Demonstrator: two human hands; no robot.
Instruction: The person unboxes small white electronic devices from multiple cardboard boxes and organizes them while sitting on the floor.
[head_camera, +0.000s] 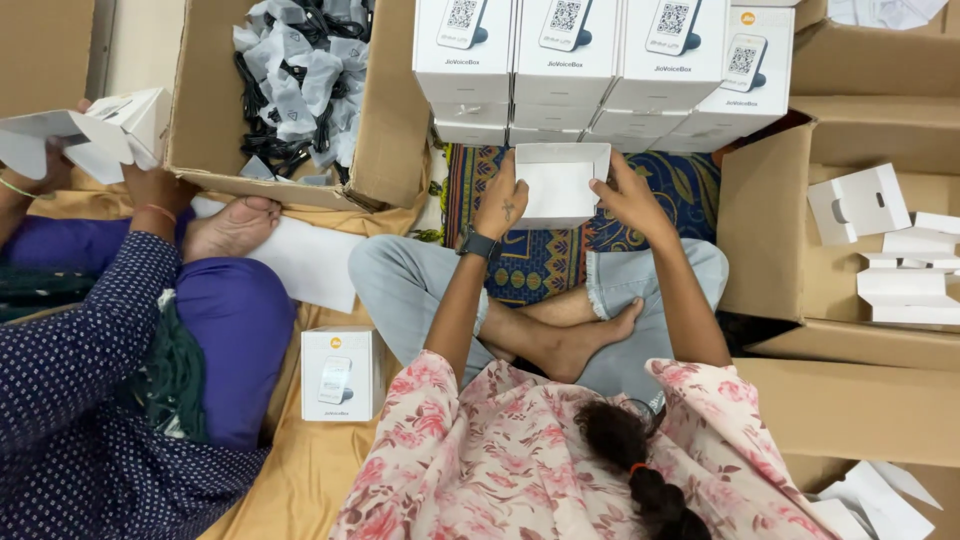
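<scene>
I sit cross-legged on the floor and hold a small white open box (558, 185) in front of me with both hands. My left hand (502, 203), with a dark watch on its wrist, grips the box's left side. My right hand (628, 198) grips its right side. The box's opening faces up and looks empty. Just beyond it stands a stack of closed white product boxes (600, 70), each printed with a picture of a small device.
A co-worker in dark blue at left holds folded white cardboard (90, 130). A carton of black cables in white wrapping (300, 80) stands at top left. One closed white box (338, 373) lies by my left knee. Cartons with white inserts (880, 240) stand at right.
</scene>
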